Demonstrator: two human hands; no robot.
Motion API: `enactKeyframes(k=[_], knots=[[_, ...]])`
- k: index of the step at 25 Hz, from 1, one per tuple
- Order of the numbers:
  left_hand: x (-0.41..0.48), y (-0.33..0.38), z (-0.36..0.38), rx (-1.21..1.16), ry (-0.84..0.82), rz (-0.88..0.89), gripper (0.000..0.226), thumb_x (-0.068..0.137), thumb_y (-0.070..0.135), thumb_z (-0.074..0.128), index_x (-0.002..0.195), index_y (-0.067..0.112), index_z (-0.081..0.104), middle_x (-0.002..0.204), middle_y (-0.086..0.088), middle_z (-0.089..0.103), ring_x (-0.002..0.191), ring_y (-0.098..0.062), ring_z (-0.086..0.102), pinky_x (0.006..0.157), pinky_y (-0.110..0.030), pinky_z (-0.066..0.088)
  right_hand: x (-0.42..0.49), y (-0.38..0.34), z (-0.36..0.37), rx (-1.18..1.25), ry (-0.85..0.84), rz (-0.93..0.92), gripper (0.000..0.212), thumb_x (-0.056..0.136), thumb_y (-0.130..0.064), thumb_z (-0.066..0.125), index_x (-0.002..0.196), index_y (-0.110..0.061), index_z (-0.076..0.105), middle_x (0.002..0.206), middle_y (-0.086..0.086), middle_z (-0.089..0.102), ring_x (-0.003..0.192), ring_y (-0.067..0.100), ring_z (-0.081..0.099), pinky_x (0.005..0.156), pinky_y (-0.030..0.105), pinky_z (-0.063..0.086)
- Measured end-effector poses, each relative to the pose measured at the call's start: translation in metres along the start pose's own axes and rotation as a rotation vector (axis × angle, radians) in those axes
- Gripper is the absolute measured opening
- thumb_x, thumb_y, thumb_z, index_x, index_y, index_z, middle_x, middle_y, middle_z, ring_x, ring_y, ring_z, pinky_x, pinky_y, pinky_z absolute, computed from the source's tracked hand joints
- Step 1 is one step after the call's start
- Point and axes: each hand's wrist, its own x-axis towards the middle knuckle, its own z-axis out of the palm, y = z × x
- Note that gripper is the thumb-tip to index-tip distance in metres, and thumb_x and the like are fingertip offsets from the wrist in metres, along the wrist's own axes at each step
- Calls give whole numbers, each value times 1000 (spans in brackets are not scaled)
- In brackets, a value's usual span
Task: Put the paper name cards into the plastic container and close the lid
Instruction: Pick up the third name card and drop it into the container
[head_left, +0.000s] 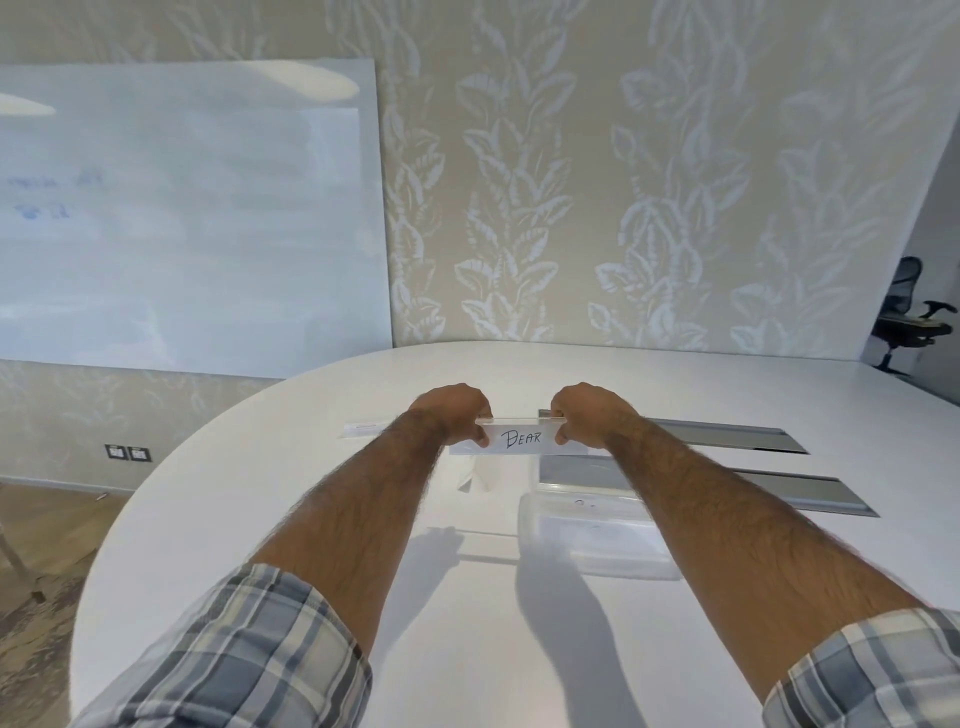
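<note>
Progress early to middling, by the look of things. Both hands raised above the white surface (311, 519), gripping one name card (519, 439) by its two ends: left hand (457, 413) pinched closed on the left end, right hand (589, 415) pinched closed on the right end. Card lettered "DEAR", apparently seated in a clear holder strip; whether being slid out of the strip or simply carried, cannot tell. Held in the air, well clear of the surface, up and to the left of the plastic container (597, 535).

Container resting on the surface below the right forearm, translucent, partly hidden by that arm. Lid state hard to read: a clear pale slab nearest the camera, possibly the lid lying beside or over the tub. Contents not discernible; a faint dark mark showing through near the far edge, nothing more.

Another clear strip (363, 430) lying flat on the surface beyond the left wrist, and a folded pale piece (480, 478) standing just under the held card, likely more cards or holders awaiting handling.

Remaining, judged from this: held card into the container, any others after it, then lid pressed shut. Closure plainly not yet reached.
</note>
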Motion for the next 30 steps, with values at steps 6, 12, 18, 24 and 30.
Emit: enactKeyframes(k=[6, 12, 18, 24, 30], knots=[[17, 68, 6, 7, 13, 56, 46, 76, 40, 78, 121, 30, 69, 115, 3, 68, 107, -24, 63, 75, -32, 43, -31, 62, -7, -37, -2, 56, 41, 78, -25, 79, 115, -18, 64, 118, 4, 65, 105, 27, 62, 77, 31, 43], [36, 104, 24, -6, -15, 82, 44, 76, 40, 79, 117, 28, 70, 112, 2, 68, 105, -24, 63, 72, -31, 40, -37, 96, 2, -35, -25, 106, 38, 77, -19, 79, 113, -19, 65, 116, 4, 65, 104, 26, 63, 76, 29, 41], [57, 118, 42, -9, -42, 79, 48, 77, 38, 79, 123, 27, 67, 119, 2, 67, 110, -25, 63, 75, -31, 41, -29, 112, 18, -125, -53, 84, 37, 80, -20, 76, 115, -15, 66, 116, 8, 67, 103, 29, 65, 80, 33, 49], [76, 124, 71, 25, -110, 82, 46, 80, 37, 77, 123, 27, 66, 121, 2, 66, 111, -26, 62, 74, -32, 39, -22, 127, 43, -177, -122, 52, 37, 85, -16, 70, 120, -10, 62, 121, 9, 64, 109, 30, 63, 89, 39, 54], [91, 124, 95, 69, -158, 84, 50, 82, 34, 76, 129, 24, 62, 128, -1, 64, 115, -27, 61, 75, -32, 39, -9, 132, 66, -196, -174, 32, 37, 87, -14, 68, 122, -9, 62, 122, 10, 64, 109, 30, 63, 89, 37, 54]])
